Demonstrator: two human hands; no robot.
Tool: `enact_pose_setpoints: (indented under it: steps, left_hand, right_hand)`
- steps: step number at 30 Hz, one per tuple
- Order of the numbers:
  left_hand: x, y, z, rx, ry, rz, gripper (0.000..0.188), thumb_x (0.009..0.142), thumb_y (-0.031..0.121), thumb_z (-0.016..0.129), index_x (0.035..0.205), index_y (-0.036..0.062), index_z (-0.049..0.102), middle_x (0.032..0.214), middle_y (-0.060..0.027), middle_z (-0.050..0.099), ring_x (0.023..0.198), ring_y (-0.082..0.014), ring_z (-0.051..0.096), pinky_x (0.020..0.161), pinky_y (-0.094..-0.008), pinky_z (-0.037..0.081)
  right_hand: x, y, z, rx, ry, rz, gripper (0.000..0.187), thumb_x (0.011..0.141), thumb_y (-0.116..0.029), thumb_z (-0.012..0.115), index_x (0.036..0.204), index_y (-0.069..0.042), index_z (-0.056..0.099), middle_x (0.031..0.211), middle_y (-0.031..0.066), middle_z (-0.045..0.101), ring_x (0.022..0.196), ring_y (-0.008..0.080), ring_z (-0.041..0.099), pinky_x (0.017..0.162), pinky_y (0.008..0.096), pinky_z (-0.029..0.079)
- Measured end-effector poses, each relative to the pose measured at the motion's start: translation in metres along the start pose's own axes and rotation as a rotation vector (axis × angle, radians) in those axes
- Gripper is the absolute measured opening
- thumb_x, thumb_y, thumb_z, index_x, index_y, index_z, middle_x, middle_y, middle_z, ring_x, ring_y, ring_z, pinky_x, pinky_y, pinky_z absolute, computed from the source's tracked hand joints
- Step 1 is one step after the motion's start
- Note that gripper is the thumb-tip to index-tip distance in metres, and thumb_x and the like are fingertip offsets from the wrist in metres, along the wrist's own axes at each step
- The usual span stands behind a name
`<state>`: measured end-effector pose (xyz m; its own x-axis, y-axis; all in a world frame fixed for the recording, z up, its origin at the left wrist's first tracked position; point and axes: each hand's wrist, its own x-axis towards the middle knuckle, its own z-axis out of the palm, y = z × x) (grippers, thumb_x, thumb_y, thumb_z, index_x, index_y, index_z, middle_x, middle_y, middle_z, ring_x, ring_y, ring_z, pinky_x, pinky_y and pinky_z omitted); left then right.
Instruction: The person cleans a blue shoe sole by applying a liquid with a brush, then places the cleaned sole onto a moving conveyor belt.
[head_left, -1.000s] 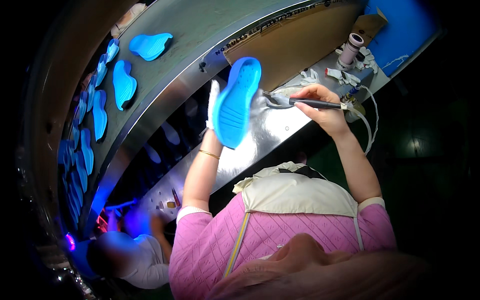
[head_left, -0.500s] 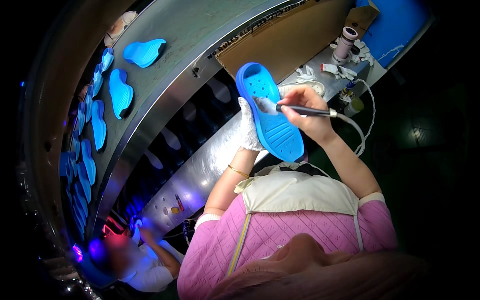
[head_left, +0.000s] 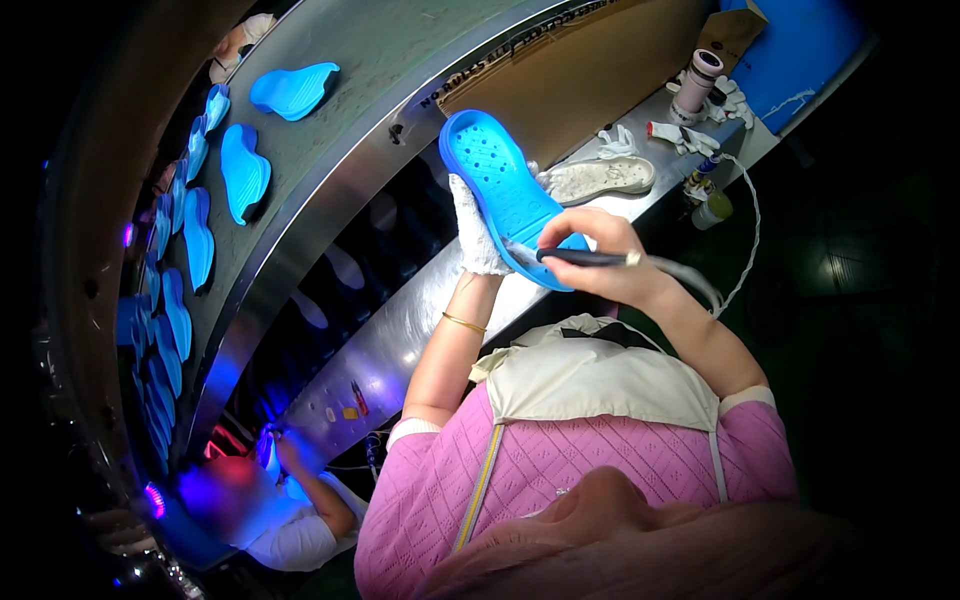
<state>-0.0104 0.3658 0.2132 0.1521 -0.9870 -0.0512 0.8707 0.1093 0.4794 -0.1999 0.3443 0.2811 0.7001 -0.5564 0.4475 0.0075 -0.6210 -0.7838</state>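
Observation:
My left hand [head_left: 476, 232], in a white glove, grips a bright blue shoe sole [head_left: 492, 172] by its left edge. The sole is tilted, its raised rim and dotted and ridged inner face towards me. My bare right hand [head_left: 612, 262] is closed round the black handle of a brush [head_left: 578, 258] with a pale tube at its back end. The pale bristles touch the inner face of the sole near its lower end, close to the left rim. My right fingers cover part of that end.
Several blue soles [head_left: 245, 172] lie on the curved conveyor belt [head_left: 330, 125] at left. On the metal bench [head_left: 395, 335] are a whitish sole [head_left: 600, 178], gloves [head_left: 683, 138], a pink flask [head_left: 697, 88] and a small jar [head_left: 712, 211]. Another person [head_left: 300, 530] works at lower left.
The blue sole has shifted left and slightly up with my left hand. My right hand has drawn the brush from the sole's middle down to its lower end, uncovering the whitish sole behind.

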Motion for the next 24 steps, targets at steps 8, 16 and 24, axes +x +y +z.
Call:
enact_pose_setpoints:
  steps: [8,16,24]
  left_hand:
    - [0.001,0.015,0.002,-0.004,-0.065,-0.033,0.081,0.087,0.071,0.046,0.136,0.0073,0.046,0.120,-0.0188,0.061,0.105,-0.0335,0.062,0.093,-0.0476,0.052]
    - [-0.032,-0.006,0.041,-0.210,-0.226,-0.022,0.095,0.084,0.076,0.044,0.151,0.0113,0.026,0.146,-0.0193,0.041,0.130,-0.0360,0.045,0.110,-0.0497,0.036]
    - [-0.014,-0.003,0.036,-0.056,-0.199,0.093,0.095,0.083,0.078,0.040,0.149,0.0105,0.030,0.146,-0.0199,0.041,0.130,-0.0384,0.044,0.109,-0.0499,0.037]
  right_hand:
    - [-0.009,0.002,0.003,-0.085,-0.036,0.017,0.015,0.074,-0.014,0.074,0.087,-0.012,0.067,0.087,0.0025,0.069,0.094,0.0188,0.066,0.108,0.0488,0.030]
    - [-0.003,0.012,-0.021,0.346,0.201,0.228,0.014,0.081,0.001,0.070,0.093,0.000,0.063,0.098,0.0111,0.068,0.095,0.0151,0.064,0.082,0.0262,0.050]
    - [-0.010,0.002,0.010,0.584,0.108,0.271,0.014,0.084,-0.003,0.071,0.095,-0.002,0.063,0.092,0.0059,0.068,0.077,0.0088,0.065,0.069,0.0225,0.053]
